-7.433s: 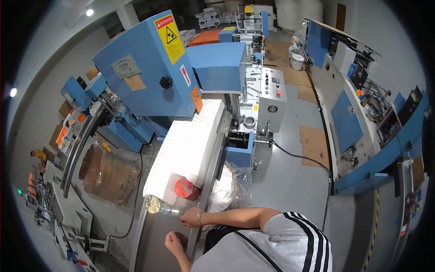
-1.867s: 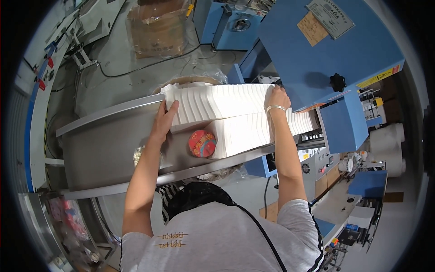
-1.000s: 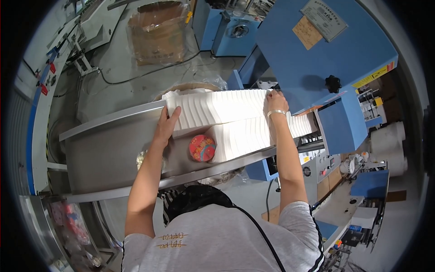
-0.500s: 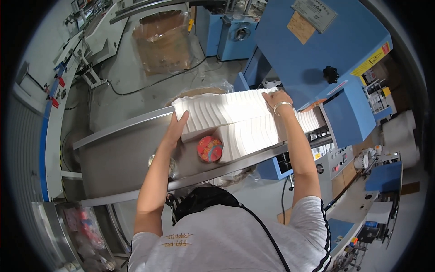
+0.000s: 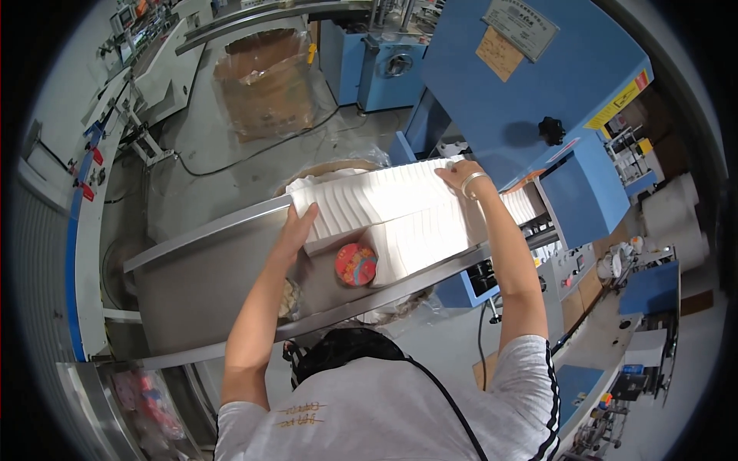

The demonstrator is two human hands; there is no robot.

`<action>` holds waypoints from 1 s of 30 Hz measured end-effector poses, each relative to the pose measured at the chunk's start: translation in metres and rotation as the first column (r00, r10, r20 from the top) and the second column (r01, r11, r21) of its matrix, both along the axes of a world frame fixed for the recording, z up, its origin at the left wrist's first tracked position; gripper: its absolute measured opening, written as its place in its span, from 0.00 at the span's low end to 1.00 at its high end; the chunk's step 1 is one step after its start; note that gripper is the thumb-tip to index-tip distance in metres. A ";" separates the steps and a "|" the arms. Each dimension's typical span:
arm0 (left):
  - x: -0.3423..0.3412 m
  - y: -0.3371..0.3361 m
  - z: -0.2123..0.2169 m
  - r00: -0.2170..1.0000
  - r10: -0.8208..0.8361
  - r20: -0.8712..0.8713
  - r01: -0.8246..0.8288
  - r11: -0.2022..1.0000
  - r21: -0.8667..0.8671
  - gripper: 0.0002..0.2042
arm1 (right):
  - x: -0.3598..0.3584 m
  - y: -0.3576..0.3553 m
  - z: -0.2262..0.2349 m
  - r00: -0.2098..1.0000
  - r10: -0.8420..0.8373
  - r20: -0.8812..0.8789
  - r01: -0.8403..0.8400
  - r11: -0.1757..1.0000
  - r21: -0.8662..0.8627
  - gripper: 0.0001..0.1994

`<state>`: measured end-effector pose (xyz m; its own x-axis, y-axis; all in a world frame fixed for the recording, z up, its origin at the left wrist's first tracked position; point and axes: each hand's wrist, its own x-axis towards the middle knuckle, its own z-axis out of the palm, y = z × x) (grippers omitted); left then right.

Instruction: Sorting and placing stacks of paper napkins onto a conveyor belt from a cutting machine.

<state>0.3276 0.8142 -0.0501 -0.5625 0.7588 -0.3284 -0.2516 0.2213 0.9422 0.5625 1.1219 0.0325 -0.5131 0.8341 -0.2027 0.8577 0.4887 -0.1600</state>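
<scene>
Two long rows of thin white stacked pieces, like folded paper or pads, lie side by side in a metal trough point(image 5: 207, 288). My left hand point(image 5: 298, 230) presses against the left end of the far row point(image 5: 361, 201), thumb raised, other fingers partly hidden. Toward that row's right end, my right hand point(image 5: 463, 178) grips the top with bent fingers; a bracelet circles the wrist. The near row point(image 5: 423, 240) is untouched by either hand. Against its left end rests a round red patterned object point(image 5: 356, 264). Beside my left forearm sits a partly hidden pale bundle point(image 5: 290, 298).
A big blue machine point(image 5: 530, 92) stands at the trough's right end, with white pieces point(image 5: 524, 204) at its opening. Beyond the trough are a plastic-lined cardboard box point(image 5: 269, 100) and a cable on the floor. Metal rails point(image 5: 204, 234) edge the trough.
The view has shifted slightly, so the scene sits a little lower and further left. Both hands stay on the far white row, with little visible movement along it.
</scene>
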 end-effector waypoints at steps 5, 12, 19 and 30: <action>-0.001 0.009 0.000 0.991 -0.041 0.124 0.033 0.997 0.068 0.40 | -0.010 0.006 0.013 0.976 0.052 0.214 0.023 0.943 -0.332 0.39; 0.012 0.025 -0.025 0.982 0.104 0.157 -0.120 0.988 0.094 0.48 | -0.027 -0.010 -0.004 0.984 0.129 0.120 -0.089 0.952 -0.293 0.35; -0.031 -0.035 -0.010 0.983 0.086 0.163 -0.113 0.980 0.164 0.39 | -0.074 -0.056 -0.010 0.990 0.141 0.022 -0.121 0.914 -0.387 0.34; -0.152 -0.229 0.020 0.973 0.135 0.188 -0.141 0.990 0.022 0.37 | -0.197 -0.230 -0.011 0.932 0.350 -0.094 -0.357 0.843 -0.402 0.33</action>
